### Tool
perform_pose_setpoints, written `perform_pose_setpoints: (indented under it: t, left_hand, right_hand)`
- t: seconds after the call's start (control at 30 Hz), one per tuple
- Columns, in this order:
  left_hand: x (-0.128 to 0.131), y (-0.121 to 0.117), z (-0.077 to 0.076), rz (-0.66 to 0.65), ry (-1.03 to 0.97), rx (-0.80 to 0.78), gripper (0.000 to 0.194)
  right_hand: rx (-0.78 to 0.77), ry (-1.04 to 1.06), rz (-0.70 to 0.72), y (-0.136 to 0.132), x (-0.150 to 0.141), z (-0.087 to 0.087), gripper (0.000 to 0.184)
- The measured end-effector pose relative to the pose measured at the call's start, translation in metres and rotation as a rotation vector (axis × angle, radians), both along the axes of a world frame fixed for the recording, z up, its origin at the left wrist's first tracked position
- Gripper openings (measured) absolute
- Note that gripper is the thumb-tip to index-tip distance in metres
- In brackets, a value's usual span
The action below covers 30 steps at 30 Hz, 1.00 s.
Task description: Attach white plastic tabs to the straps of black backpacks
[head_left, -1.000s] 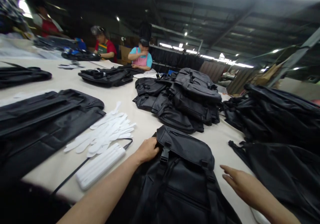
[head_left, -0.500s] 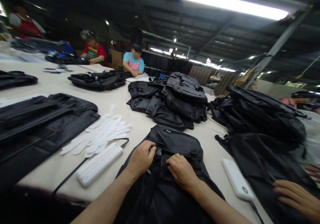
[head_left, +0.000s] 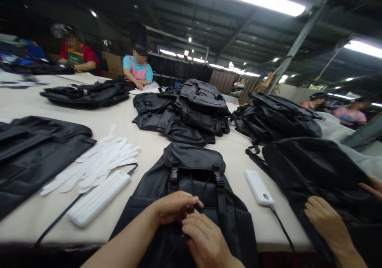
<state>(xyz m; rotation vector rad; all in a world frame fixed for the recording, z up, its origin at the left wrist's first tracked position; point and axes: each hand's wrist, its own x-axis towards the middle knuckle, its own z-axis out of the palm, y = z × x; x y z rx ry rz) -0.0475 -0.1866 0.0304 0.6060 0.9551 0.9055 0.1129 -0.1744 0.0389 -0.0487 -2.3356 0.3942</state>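
The left hand (head_left: 172, 209) and the right hand (head_left: 205, 236) are pressed close together, fingers curled and meeting at the middle of a black backpack (head_left: 191, 168), just below its flap. They seem to pinch something small there, but the fingers hide it, so I cannot tell what it is. The backpack lies flat on a beige desk (head_left: 30, 216), its top end pointing away from the person, with 2 straps (head_left: 174, 178) running down over the flap.

Left of the backpack lies a white ridged bar (head_left: 98, 200) with a black cord, next to a loose heap of white strips (head_left: 98, 160). Just to its right sits a white power bank (head_left: 259, 187) with a black cable. Farther along the desk is a pile of black backpacks (head_left: 191, 108).

At the right, another person's hand (head_left: 324, 224) rests on a separate black bag (head_left: 304, 164). Across the desk sits a person in a pink apron (head_left: 137, 71).
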Motion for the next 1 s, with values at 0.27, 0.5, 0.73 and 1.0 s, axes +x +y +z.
perform_pose_setpoints:
  t: [0.27, 0.5, 0.73, 1.0]
  left_hand:
    - [0.029, -0.016, 0.002, 0.329, -0.071, -0.039, 0.037]
    - [0.041, 0.012, 0.007, 0.447, 0.079, -0.017, 0.035]
    - [0.033, -0.01, 0.013, 0.383, -0.141, -0.038, 0.018]
    - [0.04, -0.026, 0.023, 0.259, -0.542, -0.126, 0.031]
  right_hand:
    - [0.045, -0.03, 0.056, 0.002, -0.002, 0.01, 0.019]
    - [0.029, -0.136, -0.033, 0.006, 0.007, 0.021, 0.016]
    - [-0.811, -0.138, -0.329, 0.027, 0.023, 0.03, 0.028]
    - [-2.106, -0.052, 0.096, 0.027, -0.029, 0.009, 0.051]
